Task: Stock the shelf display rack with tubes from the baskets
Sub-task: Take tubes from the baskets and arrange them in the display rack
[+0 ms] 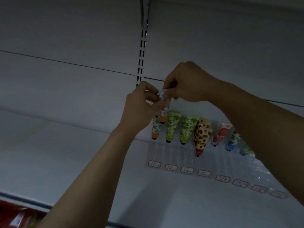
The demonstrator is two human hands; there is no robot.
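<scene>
Left hand (139, 109) and right hand (189, 83) both pinch an orange-and-white patterned plastic tube (163, 112) above the clear plastic display rack (164, 155) (left end); best lowered cap-down, straight into its slot.

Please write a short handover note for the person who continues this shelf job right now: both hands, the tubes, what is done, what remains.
Left hand: pinches the orange tube near its top.
Right hand: pinches the same tube's crimped end.
The tube hangs cap down over the left end of the display rack.
Done: the back row holds another orange tube, two green tubes and strawberry-print tubes. More sit to the right, partly hidden by the arm.
Left: seat the held tube. The front slots look unfilled. The baskets are out of view.
</scene>
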